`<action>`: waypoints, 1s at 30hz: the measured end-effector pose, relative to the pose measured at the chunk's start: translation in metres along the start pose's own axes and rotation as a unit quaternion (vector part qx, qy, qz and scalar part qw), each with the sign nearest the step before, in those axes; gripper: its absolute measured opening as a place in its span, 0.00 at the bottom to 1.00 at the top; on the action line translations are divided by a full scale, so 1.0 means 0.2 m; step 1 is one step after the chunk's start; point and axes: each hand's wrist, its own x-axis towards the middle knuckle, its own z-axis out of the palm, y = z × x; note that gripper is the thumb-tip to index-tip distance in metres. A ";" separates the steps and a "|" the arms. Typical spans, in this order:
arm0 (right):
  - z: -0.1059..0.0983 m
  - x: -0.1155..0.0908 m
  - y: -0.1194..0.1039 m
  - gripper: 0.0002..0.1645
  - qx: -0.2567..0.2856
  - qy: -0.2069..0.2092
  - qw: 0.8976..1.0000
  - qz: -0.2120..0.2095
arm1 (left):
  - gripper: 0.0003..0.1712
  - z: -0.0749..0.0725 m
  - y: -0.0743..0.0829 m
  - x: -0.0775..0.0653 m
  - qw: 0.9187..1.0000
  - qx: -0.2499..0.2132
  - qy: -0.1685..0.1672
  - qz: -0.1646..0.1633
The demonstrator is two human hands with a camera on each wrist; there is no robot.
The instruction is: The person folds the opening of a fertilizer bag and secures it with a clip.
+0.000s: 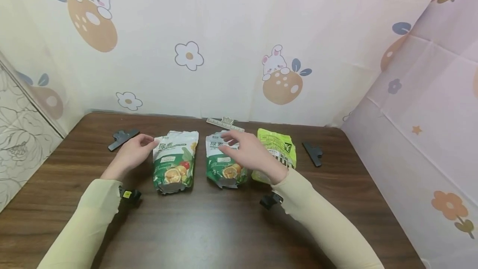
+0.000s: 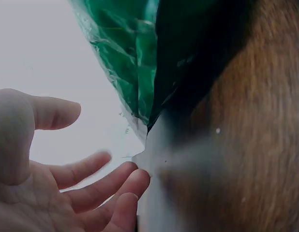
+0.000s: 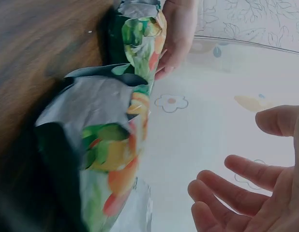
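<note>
My left hand (image 1: 137, 151) is beside the upper left edge of a green-and-white bag (image 1: 173, 165) printed with fruit and vegetables. In the left wrist view its thumb and fingers are apart, with the fingertips close to the bag's corner (image 2: 140, 126); I cannot tell if they touch. Over the top of a second, similar bag (image 1: 224, 163) hovers my right hand (image 1: 251, 151), partly covering it. The right wrist view shows that hand's relaxed fingers (image 3: 231, 193) holding nothing, apart from the bag (image 3: 106, 140). A yellow-green bag (image 1: 278, 144) lies partly behind the right wrist.
Behind the left hand lies a black clip (image 1: 121, 138), and another black clip (image 1: 313, 154) sits right of the yellow-green bag. A pale clip with a ruler-like edge (image 1: 225, 124) rests at the back of the wooden table (image 1: 186, 231). Patterned curtains (image 1: 231, 20) hang behind.
</note>
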 end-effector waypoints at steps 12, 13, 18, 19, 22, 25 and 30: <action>0.05 0.23 -0.04 0.21 -0.009 -0.040 0.998 0.041 | 0.45 0.00 -0.05 0.04 0.995 -0.068 -0.058 -0.055; 0.05 0.24 -0.04 0.20 -0.015 -0.043 0.998 0.041 | 0.44 0.00 -0.05 0.04 0.994 -0.072 -0.061 -0.056; 0.06 0.31 -0.07 0.19 -0.034 -0.062 0.997 0.036 | 0.42 0.02 -0.07 0.05 0.993 -0.076 -0.072 -0.049; 0.06 0.33 -0.07 0.19 -0.035 -0.067 0.996 0.036 | 0.41 0.02 -0.07 0.05 0.993 -0.076 -0.073 -0.048; 0.07 0.38 -0.08 0.20 -0.032 -0.084 0.995 0.038 | 0.40 0.01 -0.07 0.06 0.993 -0.079 -0.077 -0.046; 0.09 0.42 -0.07 0.21 -0.014 -0.100 0.993 0.057 | 0.38 0.01 -0.08 0.07 0.992 -0.083 -0.079 -0.043; 0.12 0.46 -0.04 0.21 0.037 -0.114 0.988 0.094 | 0.38 0.02 -0.08 0.07 0.992 -0.083 -0.080 -0.042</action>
